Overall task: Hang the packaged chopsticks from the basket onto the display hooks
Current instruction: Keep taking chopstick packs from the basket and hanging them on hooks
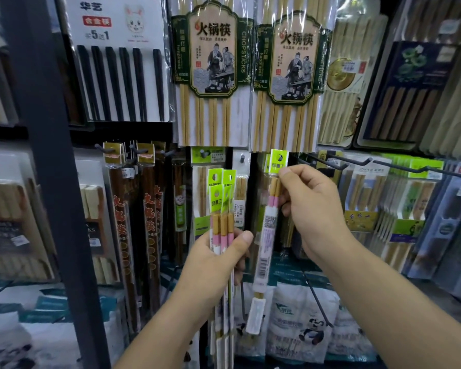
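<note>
The right hand [309, 209] pinches a single chopstick pack [269, 222] near its green header card, holding it up tilted just below the big hot-pot packs [288, 75]. Its header sits close to the dark display hooks [357, 162] on the right. The left hand [224, 259] grips a bundle of matching packs [222, 209], upright, just left of the single pack.

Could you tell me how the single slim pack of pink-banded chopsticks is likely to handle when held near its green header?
The slim clear pack of pink-banded wooden chopsticks is probably stiff, as it hangs straight below the right hand. It seems light: a fingertip grip carries it. Its glossy film may slip or swing.
</note>
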Tool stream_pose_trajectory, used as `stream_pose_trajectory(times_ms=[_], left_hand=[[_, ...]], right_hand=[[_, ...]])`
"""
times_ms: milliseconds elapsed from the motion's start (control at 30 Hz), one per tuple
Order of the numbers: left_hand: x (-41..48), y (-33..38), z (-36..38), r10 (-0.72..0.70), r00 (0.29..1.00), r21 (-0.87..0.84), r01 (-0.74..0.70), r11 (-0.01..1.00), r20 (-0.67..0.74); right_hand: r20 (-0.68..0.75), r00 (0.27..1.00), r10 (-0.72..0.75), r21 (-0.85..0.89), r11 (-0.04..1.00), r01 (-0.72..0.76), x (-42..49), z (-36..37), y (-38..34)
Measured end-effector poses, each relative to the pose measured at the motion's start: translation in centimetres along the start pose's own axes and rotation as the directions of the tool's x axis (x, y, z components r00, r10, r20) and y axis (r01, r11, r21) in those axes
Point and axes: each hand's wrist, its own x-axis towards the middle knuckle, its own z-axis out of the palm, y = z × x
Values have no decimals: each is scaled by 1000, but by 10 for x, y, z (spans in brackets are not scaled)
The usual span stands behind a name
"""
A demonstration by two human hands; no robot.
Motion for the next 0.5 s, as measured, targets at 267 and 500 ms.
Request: stream_pose_trajectory(times_ms=[267,500], left_hand=[[1,-1,-6,-15,1000,-48,16,999,26],[1,-2,-3,-17,1000,-28,18,999,26]], right_hand=[[-80,996,39,-65,997,-45,11,-2,11],[-88,993,84,-152,984,-96,23,-1,24]])
